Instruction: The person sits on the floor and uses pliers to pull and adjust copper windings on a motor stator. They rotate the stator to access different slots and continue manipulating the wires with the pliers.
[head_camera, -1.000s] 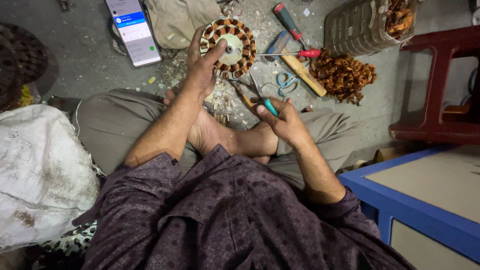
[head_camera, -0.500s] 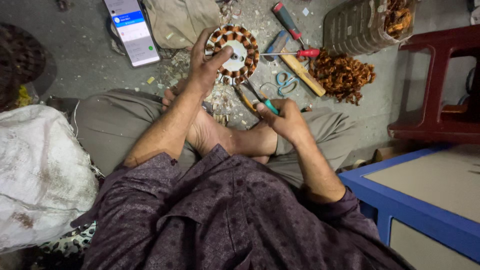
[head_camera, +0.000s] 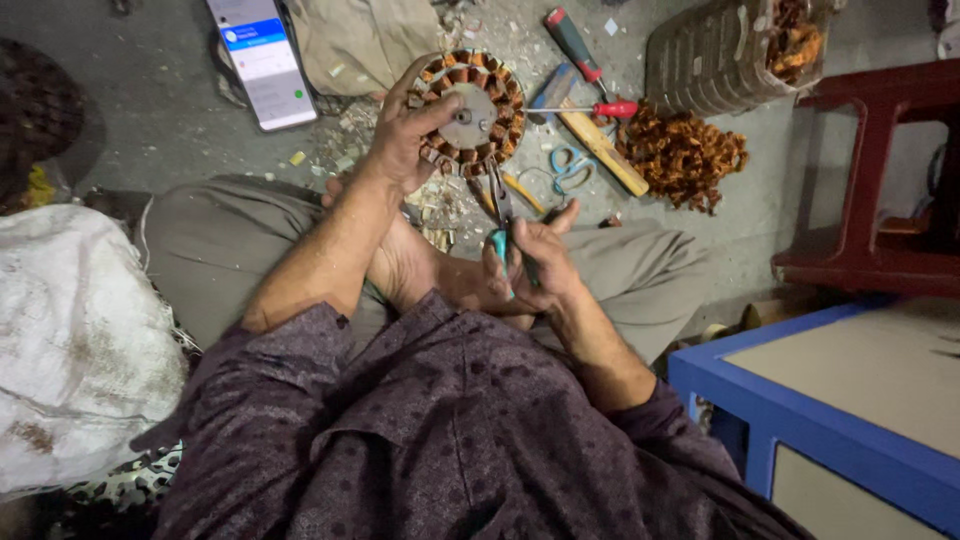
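I sit cross-legged on a grey floor. My left hand (head_camera: 405, 130) grips a round motor stator (head_camera: 472, 108) with copper coils around a metal hub, held upright ahead of my feet. My right hand (head_camera: 535, 265) is closed on teal-handled pliers (head_camera: 500, 215), whose jaws point up to the stator's lower rim. Scraps of paper and debris (head_camera: 440, 205) lie under the stator.
A lit phone (head_camera: 262, 62) lies on the floor at the far left. Red-handled screwdrivers (head_camera: 580, 60), scissors (head_camera: 568, 165), a wooden stick (head_camera: 600, 150) and a pile of copper wire (head_camera: 682, 155) lie to the right. A dark red stool (head_camera: 880, 170), a blue box (head_camera: 830, 420), a white sack (head_camera: 70, 340).
My right hand has swung the pliers from pointing left to pointing up at the stator's lower rim. My left hand has shifted the stator slightly right.
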